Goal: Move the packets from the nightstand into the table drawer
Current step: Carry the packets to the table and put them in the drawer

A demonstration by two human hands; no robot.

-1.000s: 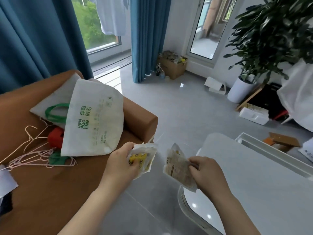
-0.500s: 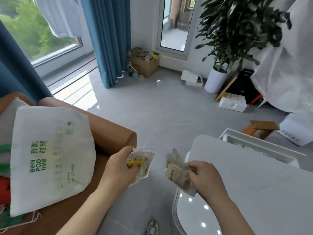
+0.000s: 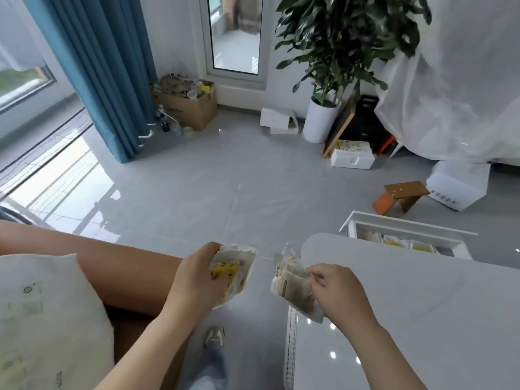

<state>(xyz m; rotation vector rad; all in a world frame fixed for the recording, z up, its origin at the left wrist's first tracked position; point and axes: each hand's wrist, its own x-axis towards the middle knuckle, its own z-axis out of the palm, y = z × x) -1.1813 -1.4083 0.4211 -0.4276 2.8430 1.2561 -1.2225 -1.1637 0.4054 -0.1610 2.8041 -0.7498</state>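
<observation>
Beside glossy grey worktop (image 3: 408, 305): left grip (image 3: 194, 280) clasps crinkly yellow-printed packet (image 3: 237, 270); right grip (image 3: 340, 291) pinches flat tan packet (image 3: 291, 289) at its right edge.

2 pkts (image 3: 235, 273) (image 3: 295, 291) held, 3 in drawer (image 3: 408, 225).
</observation>
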